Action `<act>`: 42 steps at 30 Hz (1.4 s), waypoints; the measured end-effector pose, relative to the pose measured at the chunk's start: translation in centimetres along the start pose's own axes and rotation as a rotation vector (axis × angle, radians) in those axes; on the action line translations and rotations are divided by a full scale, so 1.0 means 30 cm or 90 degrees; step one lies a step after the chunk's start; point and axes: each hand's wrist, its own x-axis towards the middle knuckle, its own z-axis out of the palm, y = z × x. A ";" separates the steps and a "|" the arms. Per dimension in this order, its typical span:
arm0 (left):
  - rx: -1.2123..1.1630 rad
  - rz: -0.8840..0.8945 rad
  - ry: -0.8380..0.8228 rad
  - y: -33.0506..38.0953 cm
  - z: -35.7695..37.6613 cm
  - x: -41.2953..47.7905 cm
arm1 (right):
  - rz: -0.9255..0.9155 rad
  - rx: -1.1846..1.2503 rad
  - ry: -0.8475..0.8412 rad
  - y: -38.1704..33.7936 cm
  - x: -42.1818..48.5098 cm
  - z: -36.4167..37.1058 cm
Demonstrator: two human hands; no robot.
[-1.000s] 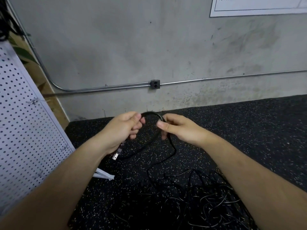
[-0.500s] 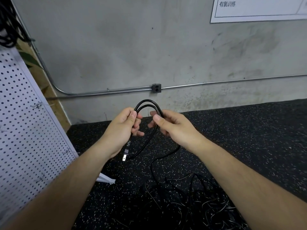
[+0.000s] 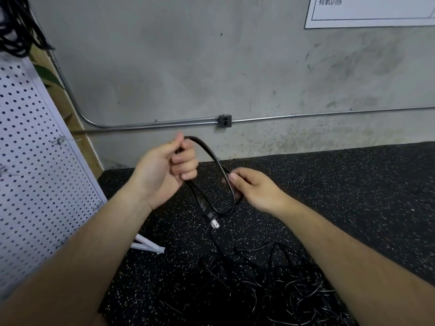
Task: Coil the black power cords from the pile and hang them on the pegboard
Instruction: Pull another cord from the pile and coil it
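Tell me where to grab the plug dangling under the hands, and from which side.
Likely pinch the plug by its black moulded body, above the metal prongs, coming from the left: it hangs prongs-down, and a loop of the power cord crowds its right side.

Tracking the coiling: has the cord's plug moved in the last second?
Yes. The plug has swung right: it hung well left of the wall outlet before, and now hangs almost straight below it.
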 end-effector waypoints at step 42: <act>0.495 0.087 0.090 -0.046 0.006 -0.018 | -0.216 -0.351 0.107 -0.153 -0.067 -0.041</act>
